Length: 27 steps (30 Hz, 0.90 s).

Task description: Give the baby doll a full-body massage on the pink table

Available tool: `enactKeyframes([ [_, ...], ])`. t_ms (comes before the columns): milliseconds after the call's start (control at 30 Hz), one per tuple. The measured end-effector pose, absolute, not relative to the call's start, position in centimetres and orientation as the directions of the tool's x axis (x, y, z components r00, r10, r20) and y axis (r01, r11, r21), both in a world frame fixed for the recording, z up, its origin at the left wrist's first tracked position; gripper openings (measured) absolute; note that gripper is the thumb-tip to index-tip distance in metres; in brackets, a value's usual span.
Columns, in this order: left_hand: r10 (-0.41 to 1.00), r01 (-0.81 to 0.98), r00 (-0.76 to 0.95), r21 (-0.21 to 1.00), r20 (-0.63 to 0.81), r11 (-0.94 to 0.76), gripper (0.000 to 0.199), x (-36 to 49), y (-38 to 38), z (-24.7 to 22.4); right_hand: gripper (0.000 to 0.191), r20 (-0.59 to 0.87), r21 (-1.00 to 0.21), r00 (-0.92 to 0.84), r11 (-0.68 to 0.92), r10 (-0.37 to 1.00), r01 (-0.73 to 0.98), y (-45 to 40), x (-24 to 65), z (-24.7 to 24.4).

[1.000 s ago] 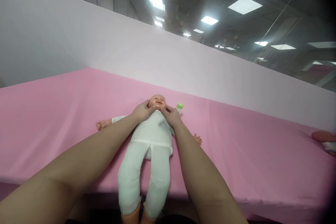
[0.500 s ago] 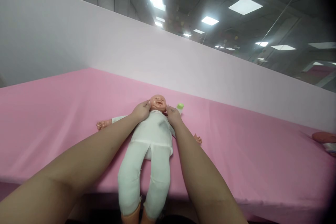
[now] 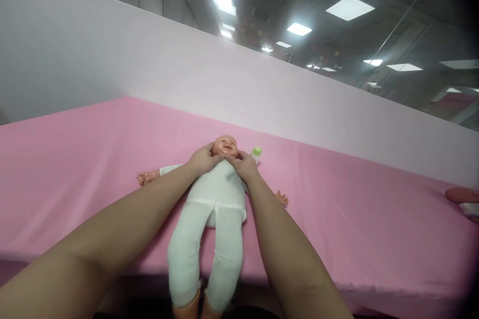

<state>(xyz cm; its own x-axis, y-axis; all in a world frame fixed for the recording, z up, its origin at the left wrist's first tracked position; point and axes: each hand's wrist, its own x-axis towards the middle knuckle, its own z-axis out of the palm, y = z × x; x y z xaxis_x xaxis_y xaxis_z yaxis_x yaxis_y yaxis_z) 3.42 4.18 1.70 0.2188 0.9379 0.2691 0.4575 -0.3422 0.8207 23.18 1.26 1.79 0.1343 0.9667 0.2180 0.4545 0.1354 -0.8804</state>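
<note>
Head view: the doll (image 3: 216,189) lies on its back on the pink-covered surface (image 3: 337,219), and its head (image 3: 225,143) is the landmark here. The left hand (image 3: 203,160) and right hand (image 3: 247,167) cup it from its 2 sides, thumbs angled inward to meet just below the chin. The grip of each hand is closed around the side of the head and jaw; how firmly they press, I cannot tell.

The step in hand, as I judge it, is steadying or feeling the head with 2 hands at once. Any shift from this hold would call for even, light contact on both sides, so the head does not roll.

Beside the head, just beyond the right hand, stands a small container with a green cap (image 3: 256,151). The cap looks to be on; the hand partly hides the body, and its contents cannot be made out. Well off to the right of the head, a rounded orange-pink object (image 3: 461,194) is cut off by the frame. Behind the head rises a pale partition (image 3: 187,75).
</note>
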Motion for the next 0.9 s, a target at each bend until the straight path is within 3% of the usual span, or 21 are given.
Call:
enactKeyframes([
  [333, 0.935, 0.413, 0.206, 0.840, 0.288, -0.350, 0.056, 3.3, 5.8, 0.3, 0.040, 0.251, -0.888, 0.080, 0.197, 0.965, 0.416, 1.7, 23.7, 1.5],
  [567, 0.909, 0.230, 0.242, 0.890, 0.340, -0.394, 0.058, 3.2, 6.6, -0.4, 0.050, 0.258, -0.912, 0.028, 0.234, 0.966, 0.336, 2.2, 24.2, 1.1],
  [767, 0.928, 0.010, 0.248, 0.957, 0.278, -0.290, 0.062, 3.6, 6.7, -0.6, 0.057, 0.182, -0.969, 0.111, 0.159, 0.977, 0.190, 3.9, 24.4, -0.6],
  [900, 0.929, 0.252, 0.235, 0.906, 0.285, -0.341, 0.069, 3.4, 5.4, 0.7, 0.061, 0.226, -0.931, 0.102, 0.184, 0.969, 0.314, 3.6, 24.5, -0.5],
])
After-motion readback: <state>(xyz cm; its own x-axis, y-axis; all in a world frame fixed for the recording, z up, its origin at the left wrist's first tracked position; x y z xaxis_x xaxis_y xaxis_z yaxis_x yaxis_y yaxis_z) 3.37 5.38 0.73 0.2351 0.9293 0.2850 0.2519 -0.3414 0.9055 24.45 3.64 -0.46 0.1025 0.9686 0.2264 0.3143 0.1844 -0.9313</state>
